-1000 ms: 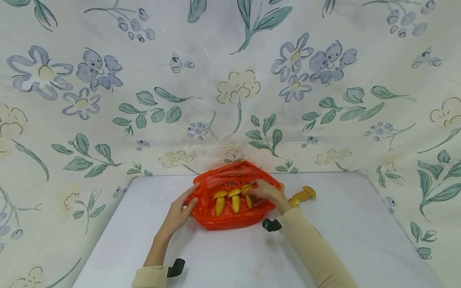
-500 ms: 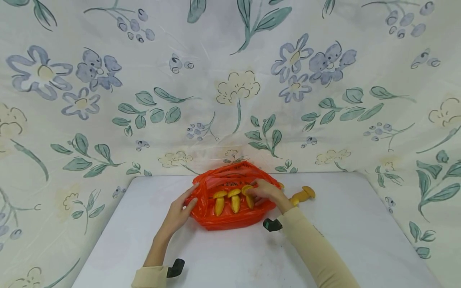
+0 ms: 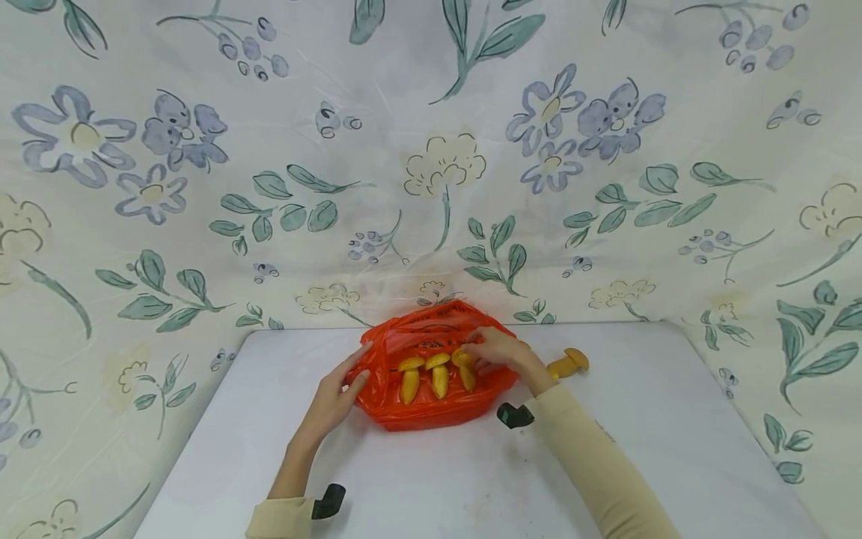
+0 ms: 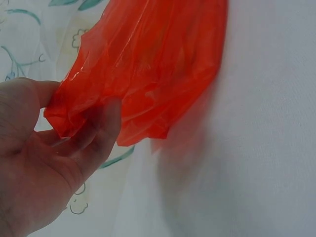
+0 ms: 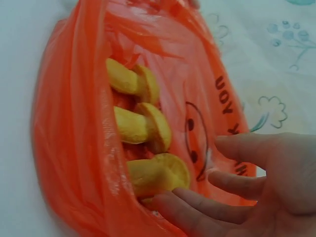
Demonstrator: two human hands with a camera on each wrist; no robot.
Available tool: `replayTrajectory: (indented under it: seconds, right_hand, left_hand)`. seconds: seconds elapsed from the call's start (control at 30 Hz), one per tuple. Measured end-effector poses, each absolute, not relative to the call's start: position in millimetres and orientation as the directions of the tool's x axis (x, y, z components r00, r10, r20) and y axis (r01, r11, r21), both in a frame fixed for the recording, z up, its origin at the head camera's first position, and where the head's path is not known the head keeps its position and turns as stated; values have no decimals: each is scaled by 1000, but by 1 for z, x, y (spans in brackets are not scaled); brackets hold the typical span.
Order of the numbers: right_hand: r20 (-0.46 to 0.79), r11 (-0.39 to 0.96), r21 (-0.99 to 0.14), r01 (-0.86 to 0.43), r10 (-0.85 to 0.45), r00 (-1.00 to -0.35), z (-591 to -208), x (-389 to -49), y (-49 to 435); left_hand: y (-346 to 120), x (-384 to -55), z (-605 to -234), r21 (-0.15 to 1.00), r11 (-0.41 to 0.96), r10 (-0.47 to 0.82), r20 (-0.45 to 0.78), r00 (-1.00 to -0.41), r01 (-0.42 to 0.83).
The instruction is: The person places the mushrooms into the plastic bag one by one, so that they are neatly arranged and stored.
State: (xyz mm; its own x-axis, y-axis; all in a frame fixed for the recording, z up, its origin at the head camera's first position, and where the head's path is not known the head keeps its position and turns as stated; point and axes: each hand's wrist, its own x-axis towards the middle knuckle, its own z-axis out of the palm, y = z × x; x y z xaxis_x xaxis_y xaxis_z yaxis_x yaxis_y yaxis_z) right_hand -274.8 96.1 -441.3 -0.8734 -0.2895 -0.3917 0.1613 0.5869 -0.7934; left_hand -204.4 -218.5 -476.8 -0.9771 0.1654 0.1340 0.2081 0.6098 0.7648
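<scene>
An orange-red plastic bag (image 3: 431, 416) lies with its mouth facing the person. Inside, three yellow mushrooms (image 5: 132, 124) lie side by side, caps toward the printed back wall. My left hand (image 3: 337, 398) grips the bag's left edge between thumb and fingers; the left wrist view shows the thin film (image 4: 148, 74) bunched there. Within the mouth on the right, my right hand (image 3: 501, 350) has its fingers spread and fairly straight, fingertips right at the rightmost mushroom (image 5: 160, 177). The thumb and forefinger stand apart with nothing between them.
Another yellow-brown mushroom (image 3: 569, 364) lies on the white table (image 3: 646, 419) right of the bag, partly covered by the right forearm. Behind the table hangs a flower-patterned cloth (image 3: 431, 224).
My right hand has let go of the rightmost mushroom and shifted slightly up and to the right. My left hand and the bag stay nearly still.
</scene>
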Motion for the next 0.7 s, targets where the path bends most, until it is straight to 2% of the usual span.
replayTrajectory:
  seconds: [0.2, 0.7]
  right_hand:
    - [-386, 561, -810, 173, -286, -877, -434, -275, 100]
    - [-311, 500, -859, 109, -341, -887, -410, -274, 130]
  left_hand:
    - [-219, -205, -477, 763, 610, 167, 139, -976, 214]
    - [-219, -203, -475, 770, 610, 151, 119, -981, 187]
